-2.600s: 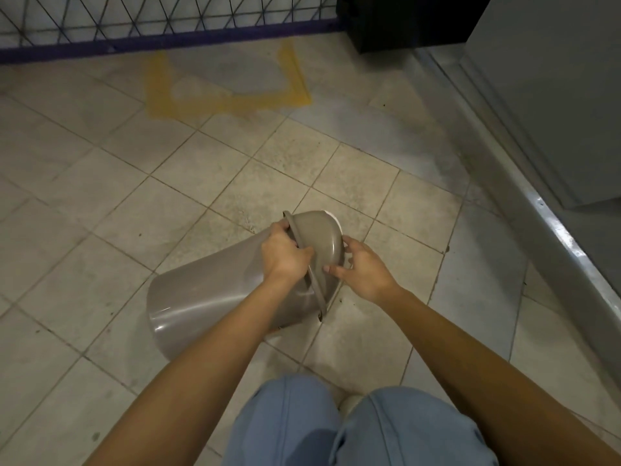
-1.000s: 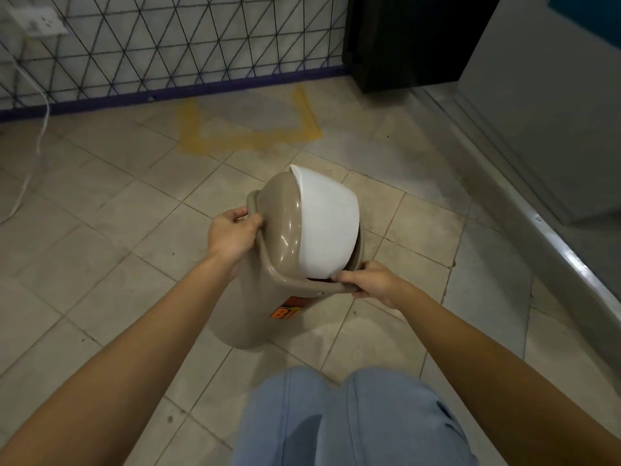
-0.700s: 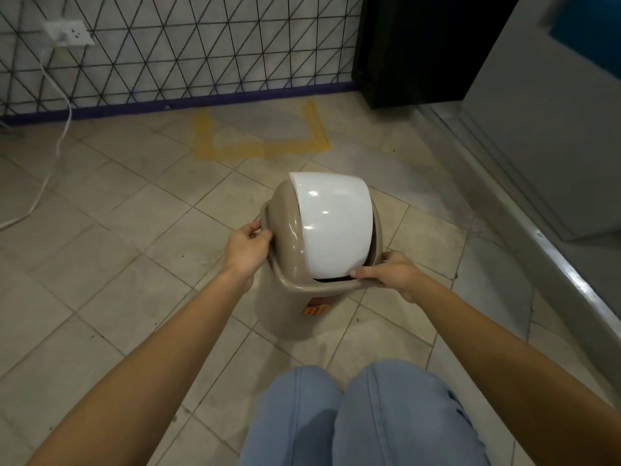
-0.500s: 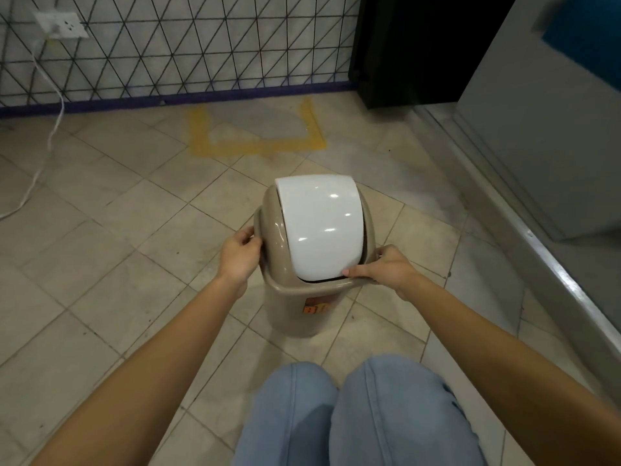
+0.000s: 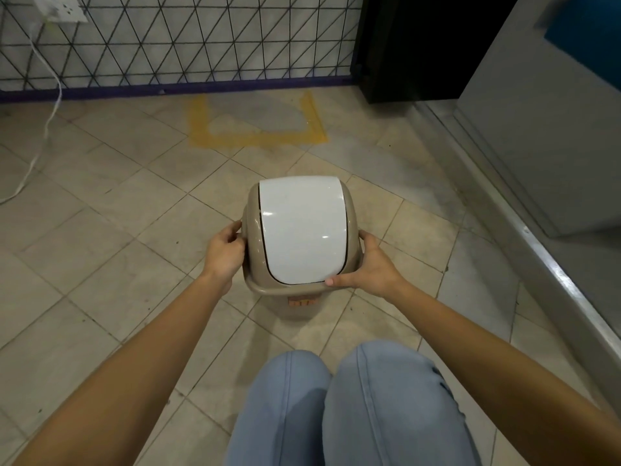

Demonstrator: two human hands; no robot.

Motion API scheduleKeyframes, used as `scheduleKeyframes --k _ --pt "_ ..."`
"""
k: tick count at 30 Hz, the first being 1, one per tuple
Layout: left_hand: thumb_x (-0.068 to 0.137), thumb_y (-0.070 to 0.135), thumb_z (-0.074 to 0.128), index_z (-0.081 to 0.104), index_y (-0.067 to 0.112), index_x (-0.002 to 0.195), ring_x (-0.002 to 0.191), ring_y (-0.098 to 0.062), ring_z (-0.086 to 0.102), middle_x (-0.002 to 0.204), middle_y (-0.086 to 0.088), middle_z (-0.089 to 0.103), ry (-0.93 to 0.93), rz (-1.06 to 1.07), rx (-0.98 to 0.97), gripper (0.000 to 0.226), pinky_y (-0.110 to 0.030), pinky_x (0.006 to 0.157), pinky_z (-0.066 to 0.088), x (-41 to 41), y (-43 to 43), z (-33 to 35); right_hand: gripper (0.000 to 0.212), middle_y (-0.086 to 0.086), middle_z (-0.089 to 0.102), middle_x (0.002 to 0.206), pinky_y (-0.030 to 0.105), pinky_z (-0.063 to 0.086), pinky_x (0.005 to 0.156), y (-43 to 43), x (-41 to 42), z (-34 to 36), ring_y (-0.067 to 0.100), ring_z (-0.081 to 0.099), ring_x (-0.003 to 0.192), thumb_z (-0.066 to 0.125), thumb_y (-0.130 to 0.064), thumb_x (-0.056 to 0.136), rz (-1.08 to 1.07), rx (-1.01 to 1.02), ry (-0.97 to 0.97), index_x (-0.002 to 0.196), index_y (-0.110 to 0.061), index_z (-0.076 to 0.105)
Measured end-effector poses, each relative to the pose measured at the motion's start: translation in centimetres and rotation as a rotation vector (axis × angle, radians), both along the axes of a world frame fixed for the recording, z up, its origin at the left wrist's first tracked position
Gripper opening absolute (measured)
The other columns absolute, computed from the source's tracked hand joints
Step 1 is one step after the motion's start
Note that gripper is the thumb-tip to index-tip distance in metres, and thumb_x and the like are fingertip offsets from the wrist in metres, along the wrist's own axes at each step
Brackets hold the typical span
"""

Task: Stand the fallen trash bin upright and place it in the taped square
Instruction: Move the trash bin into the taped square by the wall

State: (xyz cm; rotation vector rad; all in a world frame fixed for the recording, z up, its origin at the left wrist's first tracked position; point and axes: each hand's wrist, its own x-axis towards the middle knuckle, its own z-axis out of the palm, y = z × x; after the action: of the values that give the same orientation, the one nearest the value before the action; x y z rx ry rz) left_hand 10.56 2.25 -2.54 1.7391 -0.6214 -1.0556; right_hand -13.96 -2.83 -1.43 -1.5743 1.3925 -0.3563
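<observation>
The beige trash bin (image 5: 302, 290) with a white swing lid (image 5: 302, 230) stands upright on the tiled floor in front of my knees. My left hand (image 5: 225, 255) grips the rim on the bin's left side. My right hand (image 5: 373, 269) holds the rim on the right, its thumb lying along the front edge of the lid. The square of yellow tape (image 5: 258, 137) lies on the floor beyond the bin, against the wall, with nothing inside it. An orange sticker shows on the bin's near face.
A wire-grid wall (image 5: 188, 38) with a purple base strip runs behind the taped square. A black cabinet (image 5: 413, 45) stands at the back right. A grey metal ledge (image 5: 524, 230) borders the right side. A white cable (image 5: 43, 136) hangs from a socket at the far left.
The bin has gone from lying on its side to standing upright, and it has turned so the lid faces me squarely. Both hands have kept hold of its rim.
</observation>
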Motion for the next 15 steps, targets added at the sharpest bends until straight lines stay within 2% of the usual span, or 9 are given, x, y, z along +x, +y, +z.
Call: scheduleKeyframes --k 4,8,12,15 --pt "0.093 0.006 0.044 0.045 0.011 0.137 0.114 -0.025 0.058 0.122 -0.009 0.063 0.001 0.005 -0.006 0.045 -0.044 0.099 0.047 0.0 0.1 -0.2 0.120 0.005 0.042 0.140 0.041 0.041 0.103 0.4 0.0 -0.2 0.024 0.040 0.129 0.092 -0.030 0.046 0.016 -0.023 -0.014 0.142 -0.018 0.021" --pt "0.094 0.009 0.043 0.044 0.012 0.137 0.109 -0.019 0.058 0.124 -0.007 0.062 -0.025 0.006 -0.025 0.043 -0.035 0.095 0.047 -0.1 0.2 -0.3 0.122 0.007 0.039 0.141 0.046 0.039 0.106 0.4 -0.1 -0.2 0.026 0.037 0.131 0.092 -0.032 0.045 0.022 -0.024 0.002 0.143 -0.019 0.020" --pt "0.094 0.019 0.042 0.047 0.013 0.136 0.112 -0.014 0.054 0.130 -0.006 0.058 -0.126 0.034 -0.023 0.042 -0.031 0.099 0.042 -0.2 0.7 -0.2 0.129 0.005 0.026 0.138 0.041 0.030 0.108 0.7 0.2 -0.1 0.024 0.027 0.133 0.092 -0.036 0.041 0.019 -0.131 0.085 0.144 -0.024 0.015" --pt "0.095 0.027 0.044 0.048 0.015 0.135 0.099 -0.003 0.050 0.130 -0.002 0.057 -0.250 0.050 -0.053 0.042 -0.016 0.085 0.037 -0.5 1.4 0.1 0.137 0.004 0.022 0.140 0.041 0.026 0.109 0.9 0.6 0.2 0.022 0.019 0.134 0.093 -0.034 0.038 0.050 -0.240 0.100 0.146 -0.025 0.007"
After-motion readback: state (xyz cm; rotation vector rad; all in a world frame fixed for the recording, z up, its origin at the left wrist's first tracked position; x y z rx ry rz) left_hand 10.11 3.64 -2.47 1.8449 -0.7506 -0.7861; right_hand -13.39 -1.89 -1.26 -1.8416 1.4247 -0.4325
